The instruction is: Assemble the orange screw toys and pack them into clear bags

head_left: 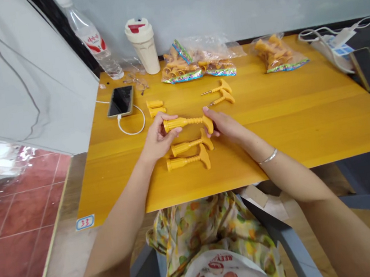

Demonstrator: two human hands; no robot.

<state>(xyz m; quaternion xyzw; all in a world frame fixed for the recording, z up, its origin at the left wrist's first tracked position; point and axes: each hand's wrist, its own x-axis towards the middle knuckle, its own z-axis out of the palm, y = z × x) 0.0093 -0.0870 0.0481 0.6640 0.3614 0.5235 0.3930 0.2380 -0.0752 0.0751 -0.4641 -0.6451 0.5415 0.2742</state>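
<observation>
Level above the table, a yellow plastic T-handled screw tool [193, 121] is held between both hands. My left hand [157, 137] is closed round its ribbed sleeve. At the other end, the fingers of my right hand [222, 123] grip the curved handle. Two similar assembled tools, an upper one [189, 145] and a lower one [188, 161], lie just below on the table. Beyond my right hand lie two T-handles with bare metal spiral tips, a far one [217, 88] and a near one [222, 97]. Two loose yellow sleeves [156, 107] rest past my left hand.
Clear bags of yellow parts [181, 68] lie along the back, another bag [276, 54] farther right. A bottle [95, 43], a lidded cup [144, 48], glasses [136, 82] and a charging phone [120, 101] stand or lie back left. Cables and a second phone [367, 70] occupy the right.
</observation>
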